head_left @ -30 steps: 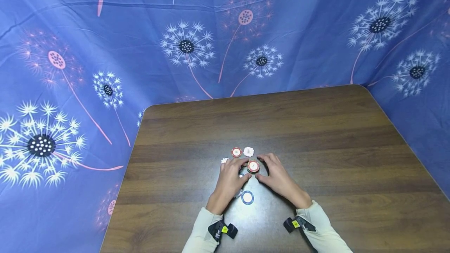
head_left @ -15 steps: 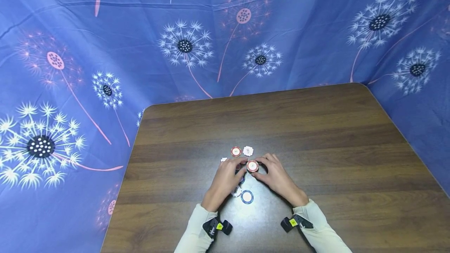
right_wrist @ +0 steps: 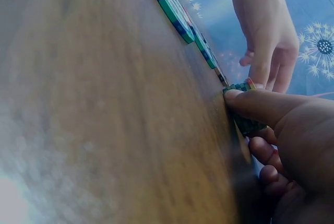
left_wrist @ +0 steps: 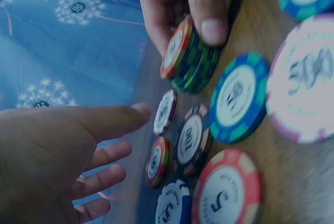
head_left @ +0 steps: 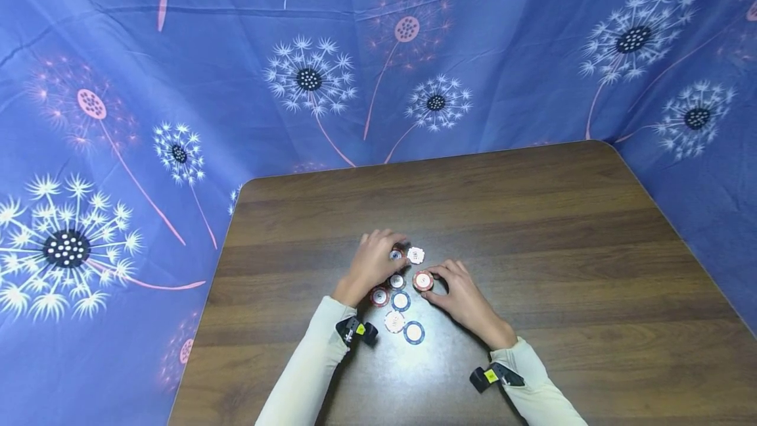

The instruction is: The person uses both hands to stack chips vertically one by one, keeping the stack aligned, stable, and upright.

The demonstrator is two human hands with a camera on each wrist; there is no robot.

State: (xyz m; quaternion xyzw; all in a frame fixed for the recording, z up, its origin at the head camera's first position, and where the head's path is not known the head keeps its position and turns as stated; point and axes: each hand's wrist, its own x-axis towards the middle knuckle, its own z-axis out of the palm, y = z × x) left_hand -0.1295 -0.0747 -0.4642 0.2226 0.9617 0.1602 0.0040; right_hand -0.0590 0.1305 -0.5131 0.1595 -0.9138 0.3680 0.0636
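Observation:
My right hand (head_left: 464, 294) pinches a small stack of poker chips (head_left: 422, 280), thumb and fingers on opposite sides. A red-rimmed chip tops it, and green-edged chips lie beneath in the left wrist view. My left hand (head_left: 369, 265) hovers over a red-rimmed poker chip (head_left: 395, 255), fingers spread and holding nothing. Just right of that hand lies a white poker chip (head_left: 416, 255). Nearer me are a black-rimmed chip (head_left: 397, 281), a red chip (head_left: 380, 296) and a blue chip (head_left: 401, 301). In the right wrist view, my right thumb presses the stack's side (right_wrist: 245, 122).
A pale chip (head_left: 395, 321) and another blue-rimmed chip (head_left: 414, 332) lie flat toward me. The chips rest on a brown wooden table (head_left: 568, 235). A blue curtain with a dandelion print (head_left: 503, 51) hangs behind and beside the table.
My left hand has left the stack and moved up and left toward the red-rimmed chip, uncovering several chips. My right hand has closed in and now grips the stack.

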